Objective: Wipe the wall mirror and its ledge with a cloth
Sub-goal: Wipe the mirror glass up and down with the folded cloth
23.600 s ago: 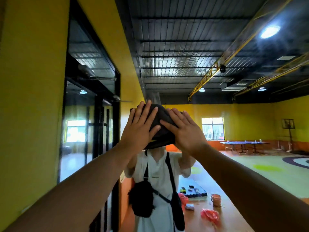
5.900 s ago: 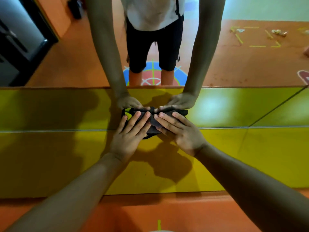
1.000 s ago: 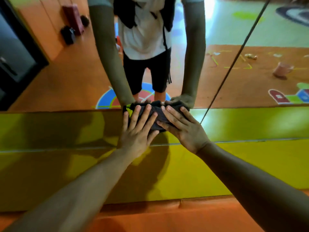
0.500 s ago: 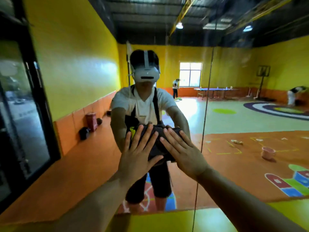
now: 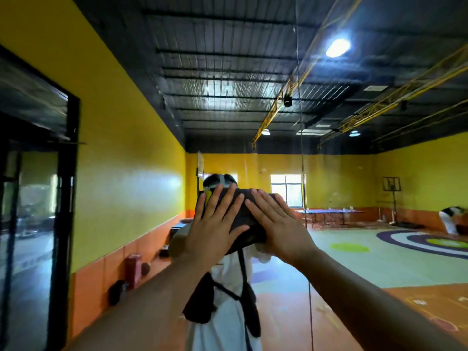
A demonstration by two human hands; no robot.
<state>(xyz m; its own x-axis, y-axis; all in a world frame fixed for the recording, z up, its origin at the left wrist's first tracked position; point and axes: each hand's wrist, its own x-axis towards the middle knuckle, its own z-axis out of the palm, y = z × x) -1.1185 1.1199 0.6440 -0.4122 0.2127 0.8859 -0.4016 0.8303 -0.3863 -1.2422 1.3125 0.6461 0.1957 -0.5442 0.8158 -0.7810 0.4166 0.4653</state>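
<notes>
Fingers [image 5: 218,201]: straight and spread on both hands, flat on cloth, gripping nothing.
Left hand [image 5: 215,231]: pressed on cloth's left part.
Right hand [image 5: 281,229]: pressed on cloth's right part, just beside left hand.
Cloth [image 5: 244,219]: dark, folded, yellow tag [image 5: 208,195] at upper left, flat against mirror, over reflected head.
Mirror [image 5: 253,84]: reflecting yellow hall; vertical seam [image 5: 302,173] near right hand.

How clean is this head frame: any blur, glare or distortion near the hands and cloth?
Head view: left hand, right hand and dark cloth read fairly sharp; the black door frame at far left is motion-smeared; the ceiling lamp blooms; a sheen lies on the yellow wall; wide-angle bending curves the edges.
</notes>
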